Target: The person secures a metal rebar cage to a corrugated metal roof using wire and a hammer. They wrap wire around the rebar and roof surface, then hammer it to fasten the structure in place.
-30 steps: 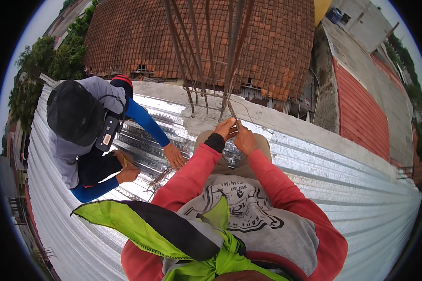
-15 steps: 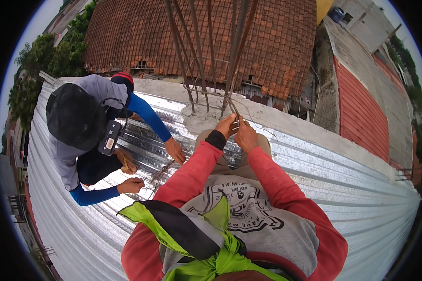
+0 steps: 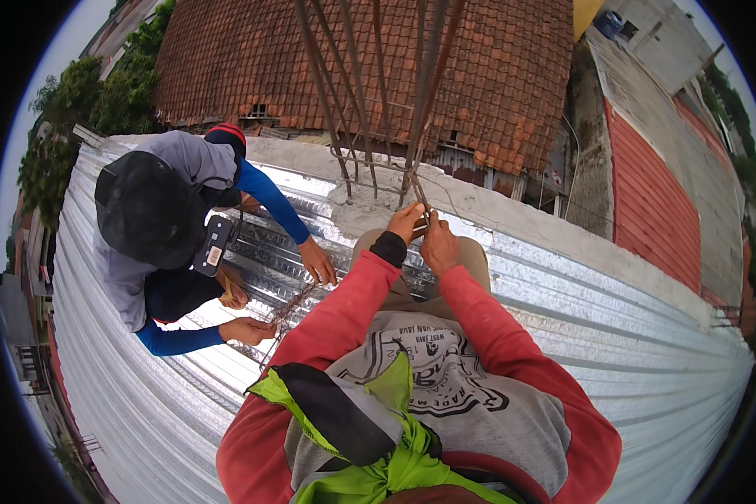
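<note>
In front of me, my left hand (image 3: 406, 223) and my right hand (image 3: 439, 244) are close together, fingers closed around a thin dark metal piece (image 3: 422, 195) with two narrow arms. Its exact kind cannot be made out. The upper end meets the foot of the upright rebar rods (image 3: 413, 143), beside a bent tie bar (image 3: 365, 161) that runs around them. My fingers partly hide the lower end.
At my left a co-worker in a black cap (image 3: 149, 207) crouches, both hands on a tangle of thin wire (image 3: 292, 308). Corrugated metal sheeting (image 3: 596, 370) lies below us. A concrete ledge (image 3: 512, 220) borders it, with a tiled roof (image 3: 344, 76) beyond.
The co-worker's head and arms have shifted slightly right, and the wire tangle has been lifted a little. My hands stay almost in place on the metal piece.
</note>
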Tool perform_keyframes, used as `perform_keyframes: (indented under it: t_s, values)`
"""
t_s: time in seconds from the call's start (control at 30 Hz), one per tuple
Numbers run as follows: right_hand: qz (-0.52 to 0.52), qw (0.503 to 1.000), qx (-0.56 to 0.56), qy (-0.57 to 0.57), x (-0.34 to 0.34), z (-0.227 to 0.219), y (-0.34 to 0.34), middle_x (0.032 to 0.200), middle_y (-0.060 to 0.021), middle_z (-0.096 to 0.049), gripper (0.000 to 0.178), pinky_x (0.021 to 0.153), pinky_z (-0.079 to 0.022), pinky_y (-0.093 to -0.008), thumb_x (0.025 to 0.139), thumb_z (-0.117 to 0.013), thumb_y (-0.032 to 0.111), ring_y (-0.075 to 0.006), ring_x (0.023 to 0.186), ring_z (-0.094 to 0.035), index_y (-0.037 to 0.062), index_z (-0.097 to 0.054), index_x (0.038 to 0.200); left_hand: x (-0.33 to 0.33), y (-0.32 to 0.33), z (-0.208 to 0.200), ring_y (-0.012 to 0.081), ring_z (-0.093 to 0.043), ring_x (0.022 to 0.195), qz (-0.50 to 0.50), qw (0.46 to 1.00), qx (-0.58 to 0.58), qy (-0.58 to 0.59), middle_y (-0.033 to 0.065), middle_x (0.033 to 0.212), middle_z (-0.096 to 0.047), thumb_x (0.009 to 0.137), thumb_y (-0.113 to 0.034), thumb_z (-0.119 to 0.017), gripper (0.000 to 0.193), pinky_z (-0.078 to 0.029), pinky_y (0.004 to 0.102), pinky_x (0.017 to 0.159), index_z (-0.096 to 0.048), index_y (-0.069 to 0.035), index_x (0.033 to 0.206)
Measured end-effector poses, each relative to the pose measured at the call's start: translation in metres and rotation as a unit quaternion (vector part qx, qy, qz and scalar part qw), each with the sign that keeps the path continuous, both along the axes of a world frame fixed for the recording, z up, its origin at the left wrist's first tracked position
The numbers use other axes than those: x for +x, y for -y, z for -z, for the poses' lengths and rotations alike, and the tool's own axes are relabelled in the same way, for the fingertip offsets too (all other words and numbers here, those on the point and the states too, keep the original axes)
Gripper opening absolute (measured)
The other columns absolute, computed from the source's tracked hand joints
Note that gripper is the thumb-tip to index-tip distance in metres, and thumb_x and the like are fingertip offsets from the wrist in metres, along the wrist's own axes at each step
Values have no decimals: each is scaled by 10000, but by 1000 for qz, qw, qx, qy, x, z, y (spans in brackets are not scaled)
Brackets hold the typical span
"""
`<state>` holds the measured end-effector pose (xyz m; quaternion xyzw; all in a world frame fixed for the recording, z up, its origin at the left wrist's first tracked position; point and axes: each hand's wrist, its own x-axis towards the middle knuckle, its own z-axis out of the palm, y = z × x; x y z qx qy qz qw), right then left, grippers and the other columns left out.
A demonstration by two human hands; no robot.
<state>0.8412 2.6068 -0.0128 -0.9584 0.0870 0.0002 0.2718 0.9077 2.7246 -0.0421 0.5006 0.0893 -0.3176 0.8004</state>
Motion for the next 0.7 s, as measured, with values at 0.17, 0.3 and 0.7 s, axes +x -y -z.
perform_keyframes:
  t_s: [0.17,0.3,0.7]
  values:
    - [-44,990,125,-55,11,8,23,804,-186,-671,315,647,-582,-450,1004,-549,225,-346,767,-713,-53,-640,1122,7,0,13,141,-619,972,8,992,110,57,18,1097,-673,967,-417,-684,435,-497,293,845,-655,-84,1246]
    - [-15,825,524,-210,13,-34,36,800,-103,-676,443,567,-574,-336,1036,-571,386,-175,680,-680,-45,-674,1047,20,-3,32,134,-584,901,41,990,120,65,30,1011,-617,879,-531,-752,682,-489,317,796,-614,-41,1334]
    - [-65,840,401,-359,20,-45,81,966,-187,-730,624,740,-608,-398,886,-739,533,-275,772,-734,-45,-668,1110,38,51,3,302,-647,1169,-49,984,-169,-43,144,1114,-690,946,-184,-717,217,-543,457,1007,-661,-54,1112]
